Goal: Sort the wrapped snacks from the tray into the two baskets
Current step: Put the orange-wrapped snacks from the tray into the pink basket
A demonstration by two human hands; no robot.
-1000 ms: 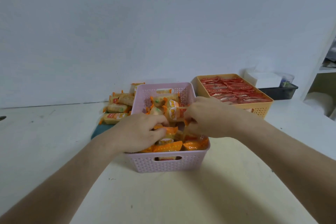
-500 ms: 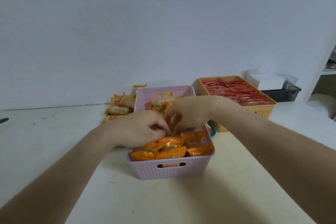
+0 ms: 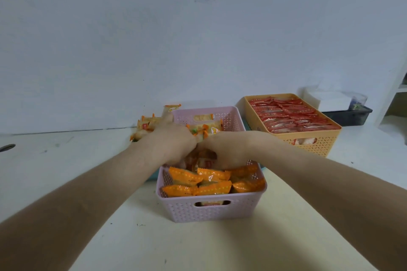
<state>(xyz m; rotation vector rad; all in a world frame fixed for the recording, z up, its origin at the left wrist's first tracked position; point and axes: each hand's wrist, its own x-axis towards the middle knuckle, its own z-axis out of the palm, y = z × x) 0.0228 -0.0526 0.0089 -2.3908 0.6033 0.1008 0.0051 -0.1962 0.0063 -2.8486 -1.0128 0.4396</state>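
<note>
A pink perforated basket [image 3: 211, 209] stands in front of me, filled with orange wrapped snacks [image 3: 199, 182]. Both hands reach into its middle. My left hand [image 3: 174, 145] and my right hand [image 3: 229, 149] meet knuckle to knuckle, fingers curled down onto pale and orange packets [image 3: 201, 161] beneath them. The fingertips are hidden, so which packet each one holds is unclear. Behind the basket on the left, more orange-trimmed snacks [image 3: 147, 124] lie piled on a teal tray [image 3: 152, 177], mostly hidden. An orange basket [image 3: 317, 141] at the right holds rows of red wrapped snacks [image 3: 288, 116].
A dark tray [image 3: 350, 114] with a white box and a clear container sits at the back right against the wall. A white shelf unit [image 3: 396, 99] rises at the far right. The pale table [image 3: 209, 246] stretches toward me.
Both hands have shifted a little toward the back of the pink basket and pressed closer together over the packets. The front rows of orange snacks are now uncovered.
</note>
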